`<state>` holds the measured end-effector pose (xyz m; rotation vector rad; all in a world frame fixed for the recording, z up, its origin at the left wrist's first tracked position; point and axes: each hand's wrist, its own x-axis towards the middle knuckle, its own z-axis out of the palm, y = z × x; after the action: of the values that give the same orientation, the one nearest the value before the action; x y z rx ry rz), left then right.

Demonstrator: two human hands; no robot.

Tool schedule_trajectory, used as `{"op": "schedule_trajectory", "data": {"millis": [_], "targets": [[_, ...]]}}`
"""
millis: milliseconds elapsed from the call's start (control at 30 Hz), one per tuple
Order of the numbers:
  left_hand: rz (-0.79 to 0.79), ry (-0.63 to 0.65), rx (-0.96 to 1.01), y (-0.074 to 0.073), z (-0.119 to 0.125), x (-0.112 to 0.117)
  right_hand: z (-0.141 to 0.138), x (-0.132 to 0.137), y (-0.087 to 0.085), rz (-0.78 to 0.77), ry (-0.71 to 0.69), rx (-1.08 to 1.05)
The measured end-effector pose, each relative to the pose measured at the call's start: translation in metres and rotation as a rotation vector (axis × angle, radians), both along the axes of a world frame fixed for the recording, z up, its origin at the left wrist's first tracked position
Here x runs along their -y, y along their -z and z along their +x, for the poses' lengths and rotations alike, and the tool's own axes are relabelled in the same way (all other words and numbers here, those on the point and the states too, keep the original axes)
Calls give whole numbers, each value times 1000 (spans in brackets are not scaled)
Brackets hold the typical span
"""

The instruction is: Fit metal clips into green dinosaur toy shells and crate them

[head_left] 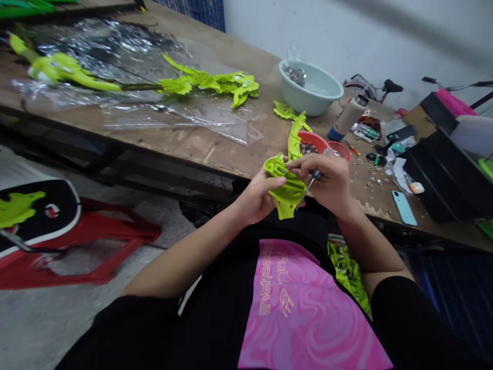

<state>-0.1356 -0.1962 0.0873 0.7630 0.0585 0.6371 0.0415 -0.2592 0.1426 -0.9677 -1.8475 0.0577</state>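
Note:
My left hand (257, 199) grips a lime-green moulded plastic part (287, 189), shaped like a ribbed wing or limb piece. My right hand (327, 181) holds a small screwdriver (310, 184) with a blue handle, its thin shaft slanting down across the part. The right fingertips reach over to the part's upper end. Just beyond my hands stand two red bowls, one (310, 141) holding metal screws and the other (339, 151) partly hidden behind my right hand. A long green plastic strip (295, 139) rests against the nearer bowl.
On the wooden workbench (200, 146), green toy dragon parts (208, 85) lie on clear plastic sheeting. There are also a pale green basin (310, 87), a bottle (348, 117), loose screws (370, 174), a phone (404, 207) and black trays (439, 174). A red stool (103, 241) stands on the floor at left.

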Motion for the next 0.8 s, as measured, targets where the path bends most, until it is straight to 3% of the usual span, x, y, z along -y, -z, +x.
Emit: {"op": "schedule_trajectory", "data": {"millis": [67,167,300,567,800], "targets": [[31,88,-34,0,-5,-2,5,2,-8,33,54,127],[72,202,-51,-2,-10,-3,11,5,-21,-34,114,343],[62,266,-40,-4,-11,-2,13,8,-31,-107,70,554],[46,295,-68,-8,-9,-1,12,12,-32,-143,139,608],[52,309,-107,-8,-11,-1,13,11,-33,-158,117,589]]}}
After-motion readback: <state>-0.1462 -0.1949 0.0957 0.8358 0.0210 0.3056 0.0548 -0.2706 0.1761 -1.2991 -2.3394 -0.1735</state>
